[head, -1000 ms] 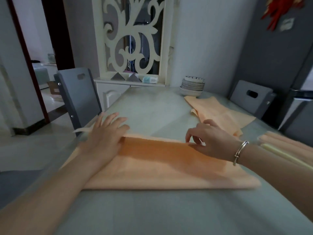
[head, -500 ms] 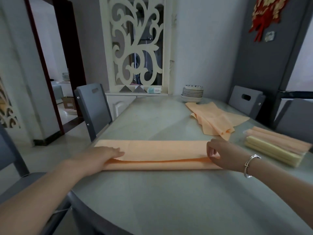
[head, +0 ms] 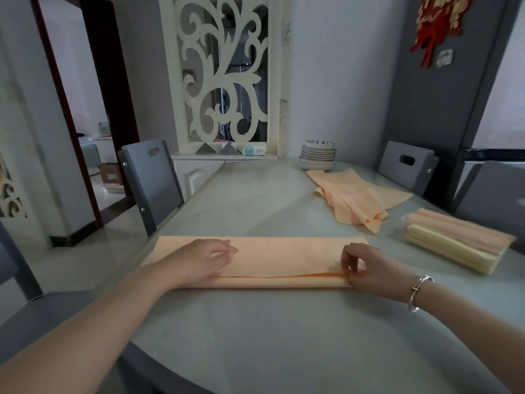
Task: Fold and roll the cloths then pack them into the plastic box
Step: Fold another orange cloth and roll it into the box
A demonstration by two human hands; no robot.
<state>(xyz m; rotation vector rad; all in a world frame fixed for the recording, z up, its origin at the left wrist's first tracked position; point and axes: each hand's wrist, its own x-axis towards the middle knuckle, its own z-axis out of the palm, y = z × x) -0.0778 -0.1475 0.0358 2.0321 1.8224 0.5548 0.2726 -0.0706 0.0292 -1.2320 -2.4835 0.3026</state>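
1. The orange cloth (head: 272, 258) lies on the table (head: 255, 336) as a long, narrow folded strip. Its long axis runs left to right across the view, parallel to the near table edge, and its left end reaches the table's left edge.
2. A folded or rolled lip runs along the strip's near long edge, with a darker orange seam line just above it.
3. The left hand (head: 201, 261) rests on the left part of the strip, fingers fairly straight and pointing right along the cloth, pressing it flat.
4. The right hand (head: 366, 268) sits at the right end, fingers curled downward and pinching the near fold. A metal bracelet (head: 419, 291) circles that wrist.
5. Further right, a plastic box (head: 451, 245) holds rolled cloths, orange and pale yellow, lying side by side with their long axes angled from far-left to near-right.
6. Beyond the strip, toward the far right of the table, a loose pile of orange cloths (head: 355, 197) lies crumpled.
7. Behind that pile stands a stack of plates (head: 317, 155).
8. Grey chairs (head: 150, 177) stand along both sides.
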